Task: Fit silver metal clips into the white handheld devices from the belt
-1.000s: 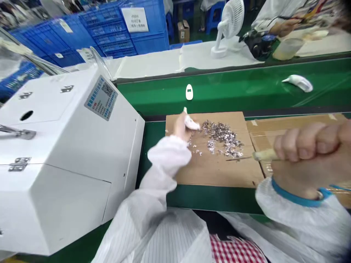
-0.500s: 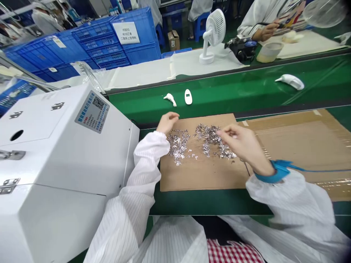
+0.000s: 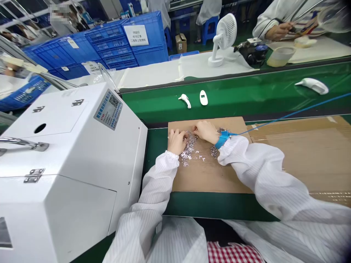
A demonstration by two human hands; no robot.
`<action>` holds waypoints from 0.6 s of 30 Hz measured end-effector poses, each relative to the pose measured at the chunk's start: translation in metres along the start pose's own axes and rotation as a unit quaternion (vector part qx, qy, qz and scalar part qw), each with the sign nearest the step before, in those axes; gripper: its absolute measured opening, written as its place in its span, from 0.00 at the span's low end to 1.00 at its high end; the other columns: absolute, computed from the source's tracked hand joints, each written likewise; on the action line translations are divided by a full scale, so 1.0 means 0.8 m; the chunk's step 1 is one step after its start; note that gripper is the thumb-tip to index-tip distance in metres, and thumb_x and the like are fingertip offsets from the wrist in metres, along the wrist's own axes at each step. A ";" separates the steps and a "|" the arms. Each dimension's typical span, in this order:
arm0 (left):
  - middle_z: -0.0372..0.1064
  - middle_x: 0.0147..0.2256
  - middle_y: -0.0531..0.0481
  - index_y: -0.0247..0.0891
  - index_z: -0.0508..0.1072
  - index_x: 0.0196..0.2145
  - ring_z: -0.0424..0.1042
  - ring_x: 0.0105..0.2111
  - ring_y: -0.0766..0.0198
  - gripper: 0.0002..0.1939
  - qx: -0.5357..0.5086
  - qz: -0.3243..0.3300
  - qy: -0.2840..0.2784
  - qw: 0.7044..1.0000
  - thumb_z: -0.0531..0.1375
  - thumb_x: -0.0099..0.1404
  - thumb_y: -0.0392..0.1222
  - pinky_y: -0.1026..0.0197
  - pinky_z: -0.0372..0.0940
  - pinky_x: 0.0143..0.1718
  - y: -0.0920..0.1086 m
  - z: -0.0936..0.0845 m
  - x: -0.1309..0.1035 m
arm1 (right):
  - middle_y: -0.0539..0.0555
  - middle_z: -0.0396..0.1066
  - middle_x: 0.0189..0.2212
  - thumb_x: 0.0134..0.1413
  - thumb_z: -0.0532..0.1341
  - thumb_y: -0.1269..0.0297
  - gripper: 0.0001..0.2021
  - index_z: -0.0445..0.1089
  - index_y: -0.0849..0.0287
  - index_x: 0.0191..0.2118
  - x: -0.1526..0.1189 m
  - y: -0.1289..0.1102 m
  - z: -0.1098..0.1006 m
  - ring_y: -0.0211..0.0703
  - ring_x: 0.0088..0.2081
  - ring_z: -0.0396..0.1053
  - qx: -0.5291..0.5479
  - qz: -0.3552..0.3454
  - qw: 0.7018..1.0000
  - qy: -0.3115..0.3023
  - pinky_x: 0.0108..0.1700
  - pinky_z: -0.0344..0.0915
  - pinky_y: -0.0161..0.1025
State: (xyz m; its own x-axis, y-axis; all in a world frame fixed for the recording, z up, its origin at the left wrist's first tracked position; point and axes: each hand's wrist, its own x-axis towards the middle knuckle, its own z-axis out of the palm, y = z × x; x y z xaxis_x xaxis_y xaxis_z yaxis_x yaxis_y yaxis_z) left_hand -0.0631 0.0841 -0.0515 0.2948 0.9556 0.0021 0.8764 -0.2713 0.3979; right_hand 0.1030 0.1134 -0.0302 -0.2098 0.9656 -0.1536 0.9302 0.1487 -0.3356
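Note:
Small shiny metal parts lie in two heaps on a flat cardboard sheet (image 3: 208,179). At the left heap (image 3: 188,151), my left hand (image 3: 177,141) has its fingers curled in, with the fingertips at the upper edge of the parts. My right hand (image 3: 206,132), with a blue wrist strap (image 3: 222,139), reaches across to the top of that same heap, thumb and fingers pinched. Whatever either hand grips is too small to make out. The right heap (image 3: 214,150) is partly covered by my right hand and sleeve. A few loose parts (image 3: 202,158) lie between the heaps.
A white machine (image 3: 90,175) stands close on the left. Two small white plastic pieces (image 3: 203,98) lie on the green ledge, with a larger one (image 3: 314,86) farther right. A blue cord (image 3: 290,114) stretches rightward from my wrist. Beyond are a white fan (image 3: 226,33) and blue crates (image 3: 148,40).
My right hand has moved left from the right heap to the left heap. My left hand has come lower, its fingers now curled at the parts. The view has shifted a little.

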 end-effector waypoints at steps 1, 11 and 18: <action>0.69 0.43 0.43 0.41 0.77 0.40 0.60 0.51 0.48 0.07 -0.006 -0.004 0.002 1.000 0.61 0.66 0.36 0.46 0.60 0.53 0.000 -0.001 -0.001 | 0.61 0.79 0.40 0.57 0.62 0.66 0.09 0.79 0.58 0.40 0.003 0.001 0.000 0.51 0.43 0.75 -0.003 0.002 1.000 -0.004 0.41 0.64 0.39; 0.74 0.41 0.48 0.41 0.76 0.39 0.66 0.47 0.54 0.06 -0.183 -0.033 0.094 0.978 0.59 0.67 0.37 0.51 0.60 0.53 0.029 -0.021 -0.035 | 0.52 0.79 0.29 0.52 0.61 0.71 0.07 0.77 0.59 0.35 -0.002 0.013 -0.017 0.38 0.31 0.72 0.015 -0.032 0.998 -0.051 0.32 0.59 0.32; 0.75 0.42 0.49 0.42 0.75 0.39 0.69 0.46 0.58 0.06 -0.269 -0.034 0.104 0.957 0.58 0.67 0.37 0.54 0.64 0.51 0.034 -0.019 -0.091 | 0.53 0.78 0.36 0.55 0.59 0.70 0.07 0.74 0.58 0.38 -0.080 0.000 -0.035 0.44 0.37 0.73 -0.011 -0.106 0.994 -0.032 0.34 0.57 0.36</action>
State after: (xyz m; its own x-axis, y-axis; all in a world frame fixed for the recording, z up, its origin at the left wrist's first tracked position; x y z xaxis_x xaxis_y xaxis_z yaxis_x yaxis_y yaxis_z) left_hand -0.0666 0.0092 -0.0267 0.1126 0.9864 0.1201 0.5514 -0.1625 0.8183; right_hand 0.1250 0.0576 0.0055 -0.4194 0.8967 -0.1417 0.8693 0.3517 -0.3474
